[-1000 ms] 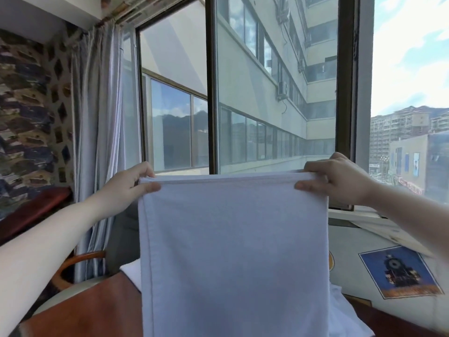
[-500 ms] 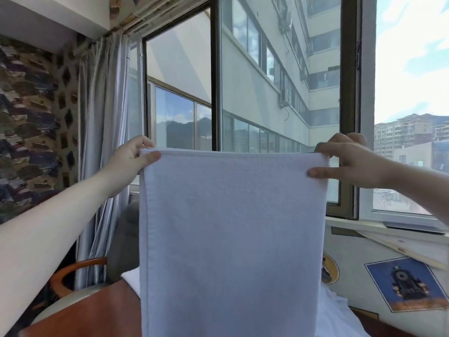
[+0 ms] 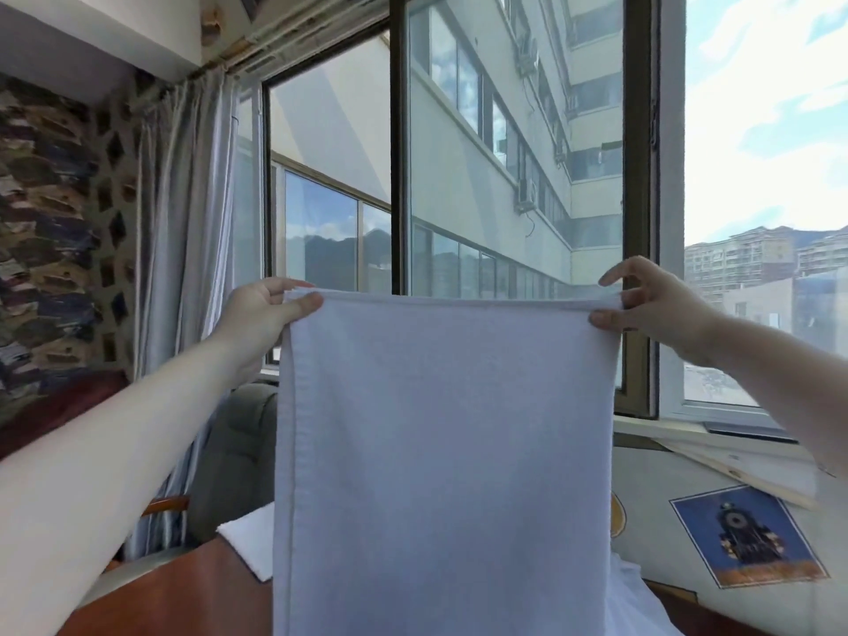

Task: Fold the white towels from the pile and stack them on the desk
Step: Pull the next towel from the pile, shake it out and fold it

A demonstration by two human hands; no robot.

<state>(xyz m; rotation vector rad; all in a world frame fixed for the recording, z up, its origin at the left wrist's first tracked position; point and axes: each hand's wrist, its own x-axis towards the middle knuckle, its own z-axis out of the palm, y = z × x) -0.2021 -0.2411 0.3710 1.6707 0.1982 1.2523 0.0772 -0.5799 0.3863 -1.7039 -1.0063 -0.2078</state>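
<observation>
A white towel (image 3: 445, 452) hangs flat in front of me, stretched between both hands at chest height. My left hand (image 3: 264, 314) pinches its top left corner between thumb and fingers. My right hand (image 3: 642, 305) pinches the top right corner, with the upper fingers lifted off the cloth. The towel's lower end runs out of the frame and hides most of the brown desk (image 3: 183, 589). More white towels (image 3: 248, 539) lie on the desk behind it, showing at its left edge and at its right edge.
A grey padded chair (image 3: 238, 461) with a wooden armrest stands behind the desk at the left. A striped curtain (image 3: 183, 268) hangs beside the large window (image 3: 504, 176). A board with a train picture (image 3: 743, 534) leans at the right under the sill.
Both hands have lifted the towel's top edge slightly and the view has tilted up. My right hand's upper fingers have opened off the corner.
</observation>
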